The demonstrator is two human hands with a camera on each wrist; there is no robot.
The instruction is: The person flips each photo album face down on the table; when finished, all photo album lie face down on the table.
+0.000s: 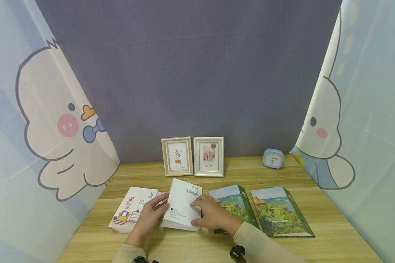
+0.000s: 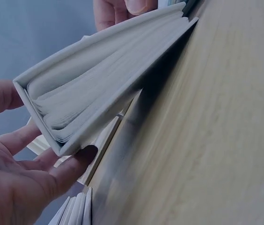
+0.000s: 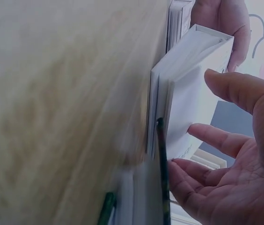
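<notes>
A white photo album (image 1: 184,204) with dark lettering is tilted over the wooden table, its spine side raised and its opposite edge low. My left hand (image 1: 149,215) holds the spine side, with fingertips under the lower cover in the left wrist view, where the page ends (image 2: 76,89) show. Over the cover's right part, my right hand (image 1: 214,213) has its fingers spread and loosely bent. In the right wrist view its fingertips (image 3: 197,129) are at the cover; how firmly they touch I cannot tell. That hand partly hides a green-spined landscape album (image 1: 233,199).
Another white album (image 1: 131,208) with a furniture drawing lies at the left. A second landscape photo album (image 1: 279,212) lies at the right. Behind stand two picture frames (image 1: 167,160) (image 1: 220,157) and a small blue clock (image 1: 273,159), before a grey curtain (image 1: 191,73).
</notes>
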